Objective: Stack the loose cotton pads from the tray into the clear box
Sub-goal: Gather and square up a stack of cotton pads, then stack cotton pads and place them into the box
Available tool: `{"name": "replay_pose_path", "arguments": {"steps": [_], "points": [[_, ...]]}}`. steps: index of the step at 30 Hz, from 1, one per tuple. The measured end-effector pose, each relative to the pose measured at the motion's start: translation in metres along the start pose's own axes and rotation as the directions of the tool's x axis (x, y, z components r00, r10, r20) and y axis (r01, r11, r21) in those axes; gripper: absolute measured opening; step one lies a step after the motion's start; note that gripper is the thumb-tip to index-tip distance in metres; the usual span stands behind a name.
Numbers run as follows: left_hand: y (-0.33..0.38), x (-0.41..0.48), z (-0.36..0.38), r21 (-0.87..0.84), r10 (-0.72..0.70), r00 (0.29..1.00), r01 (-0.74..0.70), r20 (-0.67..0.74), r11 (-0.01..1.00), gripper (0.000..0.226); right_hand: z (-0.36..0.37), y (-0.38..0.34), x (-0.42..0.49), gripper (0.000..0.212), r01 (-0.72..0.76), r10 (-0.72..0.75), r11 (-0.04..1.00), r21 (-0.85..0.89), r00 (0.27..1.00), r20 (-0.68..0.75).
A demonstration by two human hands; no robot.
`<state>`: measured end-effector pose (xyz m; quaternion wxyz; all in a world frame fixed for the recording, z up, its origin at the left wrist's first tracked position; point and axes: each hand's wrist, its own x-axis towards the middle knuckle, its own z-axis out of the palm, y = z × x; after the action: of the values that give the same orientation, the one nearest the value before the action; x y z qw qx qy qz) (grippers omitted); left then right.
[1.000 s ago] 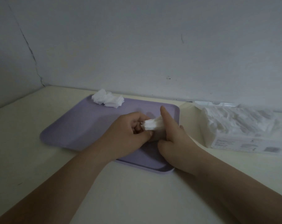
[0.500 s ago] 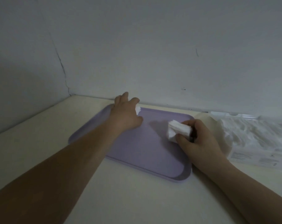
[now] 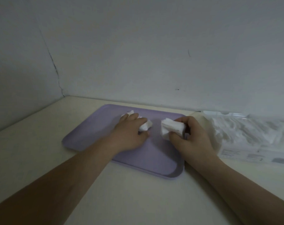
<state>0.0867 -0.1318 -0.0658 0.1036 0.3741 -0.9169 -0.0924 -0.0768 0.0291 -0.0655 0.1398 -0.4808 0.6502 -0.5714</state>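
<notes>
Head view: printed labels [image 3: 251, 156] on the front of the clear plastic box [image 3: 264, 154] at the right are too small and blurred to read. A cream tabletop [image 3: 138, 200] meets a pale grey wall [image 3: 154, 46], with a dark crack [image 3: 54, 69] running down near the corner. On the tabletop lies a flat lilac rectangular tray [image 3: 89, 132]; the box, holding white pads, stands just beside its right end. The left hand [image 3: 130, 138] curls fingers and thumb round a small heap of white cotton pads [image 3: 146, 126] at the tray's far side; the right hand [image 3: 193, 140] clamps a thick wad of white cotton pads [image 3: 169, 129] over the tray's right part, near the box
</notes>
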Motion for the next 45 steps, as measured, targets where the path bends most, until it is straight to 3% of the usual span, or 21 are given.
{"name": "replay_pose_path", "arguments": {"steps": [6,10,13,16,19,22,26,28,30,32,34,37,39,45], "points": [[0.039,-0.032,-0.009,-0.214,0.054,0.996,-0.037,0.075,0.976,0.076,-0.003,-0.006,-0.008,0.028,0.047,-0.047,0.999,-0.007,0.997,-0.061],[0.047,-0.038,-0.019,-0.4,-0.03,0.995,-0.01,-0.095,0.916,0.086,-0.008,-0.012,-0.006,0.025,0.018,-0.018,1.0,-0.002,0.994,-0.107],[0.06,-0.041,-0.031,-0.591,-0.043,0.992,-0.036,-0.119,0.806,0.086,-0.014,-0.03,-0.001,0.027,-0.006,0.006,0.998,0.056,1.0,-0.001],[0.077,-0.038,-0.043,-0.72,0.013,0.998,-0.053,-0.062,0.692,0.058,-0.029,-0.049,-0.001,0.032,-0.001,-0.004,0.999,0.053,0.996,0.09],[0.095,-0.035,-0.053,-0.816,0.043,0.998,-0.067,-0.051,0.574,0.031,-0.052,-0.055,-0.004,0.038,-0.02,0.013,0.996,0.084,0.996,0.083],[0.118,-0.029,-0.052,-0.865,0.08,0.996,-0.077,-0.043,0.496,0.024,-0.086,-0.055,-0.009,0.051,-0.157,0.136,0.964,0.216,0.985,0.107],[0.161,-0.02,-0.044,-0.916,0.176,0.982,-0.126,-0.062,0.381,0.029,-0.139,-0.058,-0.022,0.023,-0.219,0.198,0.958,0.183,0.972,0.123],[0.183,-0.013,-0.037,-0.906,0.166,0.984,-0.125,-0.062,0.404,0.029,-0.16,-0.054,-0.023,0.022,-0.212,0.224,0.959,0.189,0.974,-0.045],[0.2,-0.003,-0.026,-0.826,0.14,0.986,-0.152,-0.089,0.543,0.031,-0.182,-0.05,-0.018,0.027,-0.193,0.217,0.975,0.109,0.935,-0.281],[0.211,0.004,-0.015,-0.682,0.186,0.976,-0.214,-0.115,0.7,0.032,-0.2,-0.043,-0.014,0.039,-0.239,0.176,0.965,-0.108,0.896,-0.407],[0.219,0.009,-0.005,-0.595,0.221,0.971,-0.233,-0.094,0.769,0.031,-0.211,-0.035,-0.012,0.04,-0.363,0.232,0.872,-0.329,0.897,-0.377],[0.229,0.01,0.005,-0.499,0.29,0.956,-0.275,-0.049,0.822,0.029,-0.208,-0.024,-0.012,0.028,-0.468,0.342,0.733,-0.493,0.881,-0.328],[0.231,0.014,0.012,-0.441,0.328,0.941,-0.331,-0.085,0.834,0.029,-0.205,-0.023,-0.009,0.022,-0.473,0.332,0.666,-0.577,0.88,-0.34],[0.227,0.018,0.017,-0.51,0.285,0.952,-0.303,-0.116,0.805,0.021,-0.196,-0.023,-0.003,0.026,-0.41,0.259,0.43,-0.804,0.91,-0.325]]}}
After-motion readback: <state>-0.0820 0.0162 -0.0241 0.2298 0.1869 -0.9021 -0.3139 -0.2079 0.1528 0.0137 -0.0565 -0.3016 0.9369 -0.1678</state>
